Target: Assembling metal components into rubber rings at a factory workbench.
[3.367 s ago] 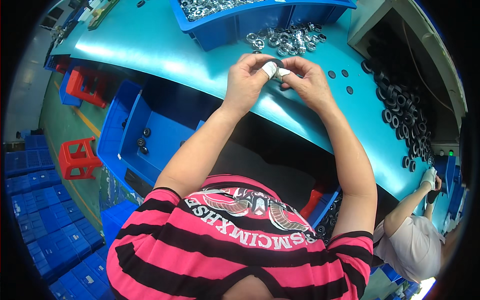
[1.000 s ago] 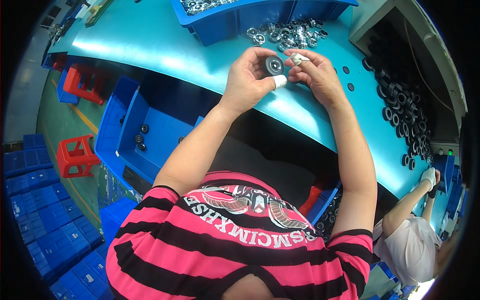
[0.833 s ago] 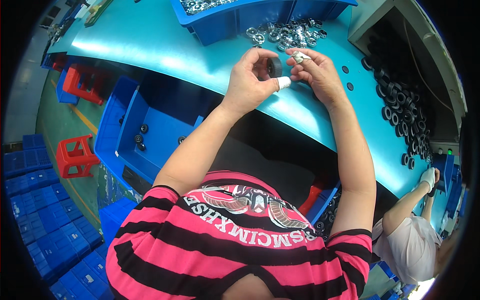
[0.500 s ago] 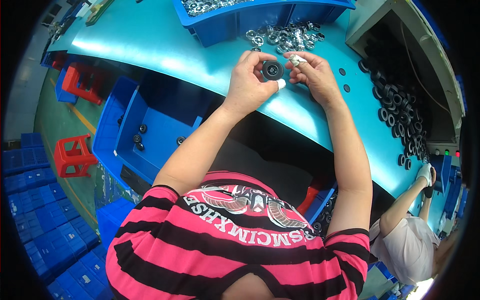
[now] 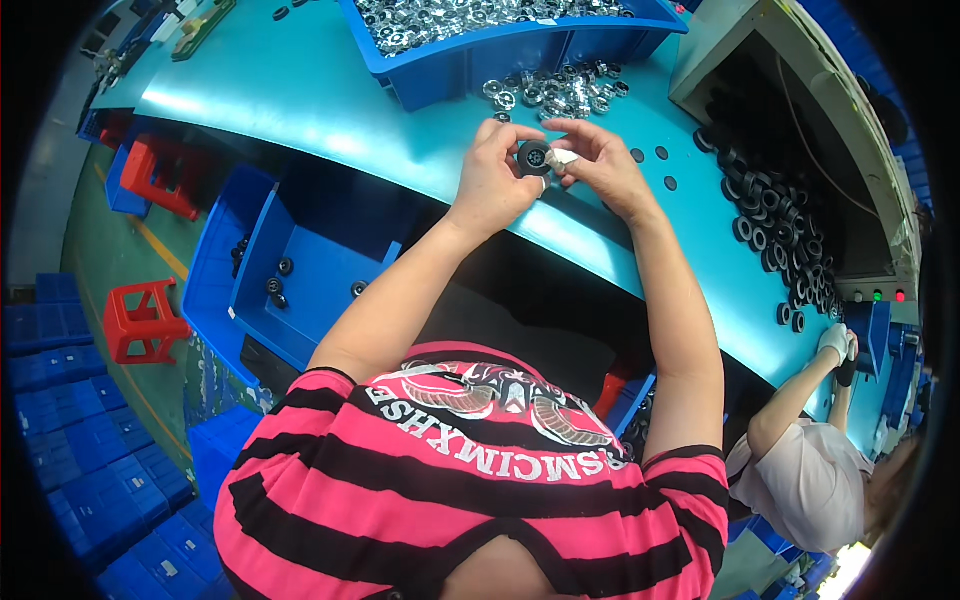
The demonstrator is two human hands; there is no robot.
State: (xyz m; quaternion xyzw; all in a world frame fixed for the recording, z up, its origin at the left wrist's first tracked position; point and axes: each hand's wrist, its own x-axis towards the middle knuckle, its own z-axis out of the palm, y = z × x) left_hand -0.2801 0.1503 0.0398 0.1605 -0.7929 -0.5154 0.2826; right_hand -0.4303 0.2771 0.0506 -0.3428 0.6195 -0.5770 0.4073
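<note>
Black wheel is held above the teal table, face up to the camera. It is pinched in the left hand, thumb below, fingers above. Right hand is half curled at its 3 o'clock; whether anything is gripped there can't be told. Loose shiny hubs lie at 12–1 o'clock, black rings at 3–4. Judged light, tyre rubbery and grippy, centre stiff. Best gripped across the tread, 9 to 3 o'clock, face left untouched.

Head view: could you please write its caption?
Left hand holding a black wheel above a turquoise table, right hand alongside.
</note>
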